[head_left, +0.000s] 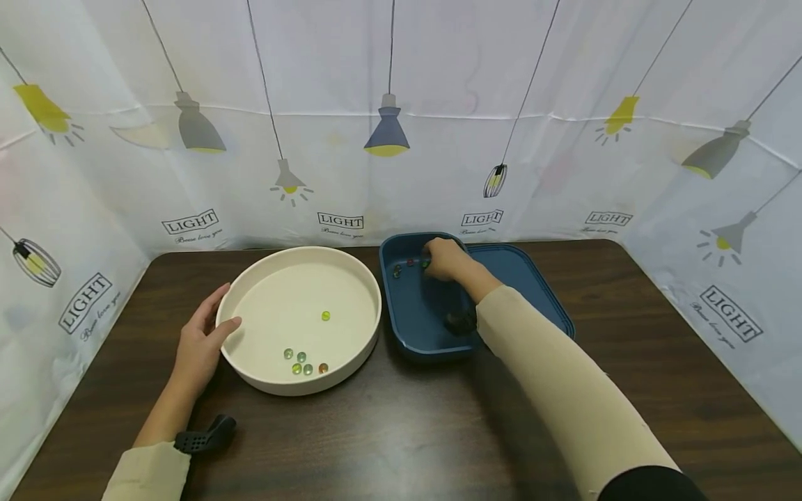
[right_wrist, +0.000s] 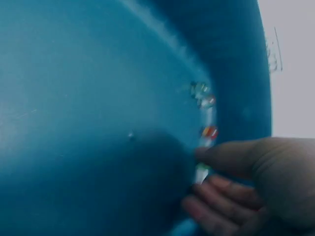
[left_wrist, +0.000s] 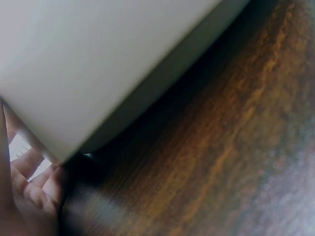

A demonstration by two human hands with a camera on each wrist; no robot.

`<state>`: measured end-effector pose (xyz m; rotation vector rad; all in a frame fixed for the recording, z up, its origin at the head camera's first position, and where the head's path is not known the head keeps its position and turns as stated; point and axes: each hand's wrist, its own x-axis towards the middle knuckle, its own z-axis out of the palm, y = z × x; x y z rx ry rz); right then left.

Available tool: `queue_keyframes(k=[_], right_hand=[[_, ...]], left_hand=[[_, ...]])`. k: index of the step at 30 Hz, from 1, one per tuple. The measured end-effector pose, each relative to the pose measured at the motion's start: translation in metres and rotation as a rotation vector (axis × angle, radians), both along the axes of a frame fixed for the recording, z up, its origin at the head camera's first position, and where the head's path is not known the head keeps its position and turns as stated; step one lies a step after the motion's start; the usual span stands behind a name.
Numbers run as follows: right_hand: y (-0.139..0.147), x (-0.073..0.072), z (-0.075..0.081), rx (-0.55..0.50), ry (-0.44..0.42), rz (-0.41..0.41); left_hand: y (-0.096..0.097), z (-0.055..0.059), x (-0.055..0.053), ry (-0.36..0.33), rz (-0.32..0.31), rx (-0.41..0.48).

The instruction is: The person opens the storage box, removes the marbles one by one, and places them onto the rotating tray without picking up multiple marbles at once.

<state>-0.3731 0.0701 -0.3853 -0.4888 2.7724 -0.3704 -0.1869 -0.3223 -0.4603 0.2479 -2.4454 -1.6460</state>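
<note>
My left hand (head_left: 199, 341) holds the left rim of a round cream tray (head_left: 299, 257), thumb over the edge and fingers along the outside wall. Lit green, clear and orange marbles (head_left: 301, 357) lie in the tray, mostly near its front. In the left wrist view, fingers (left_wrist: 37, 184) touch the tray's side (left_wrist: 98, 73). Inside a blue bin (head_left: 413, 334), my right hand (head_left: 447, 261) reaches to the far wall. Its thumb and fingers pinch a green marble (right_wrist: 202, 168) there. More marbles, one of them red-orange (right_wrist: 210, 132), lie along the wall.
A second blue tray or lid (head_left: 532, 278) lies right of the bin, partly under the right forearm. Everything stands on a dark wooden table (head_left: 376, 431). A white curtain (head_left: 313, 69) with printed lamps hangs behind and at both sides.
</note>
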Motion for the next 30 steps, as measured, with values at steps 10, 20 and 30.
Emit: queue_keyframes(k=[10, 20, 30], right_hand=[[0.004, -0.014, -0.025, -0.296, -0.032, -0.137], [-0.001, -0.015, -0.042, -0.322, 0.097, -0.153], [-0.005, -0.015, -0.034, -0.353, 0.107, -0.103]], left_hand=[[0.000, 0.001, 0.001, 0.006, 0.005, -0.007], [0.002, 0.001, 0.001, 0.005, -0.005, 0.011], [-0.001, 0.002, 0.000, -0.006, 0.001, -0.003]])
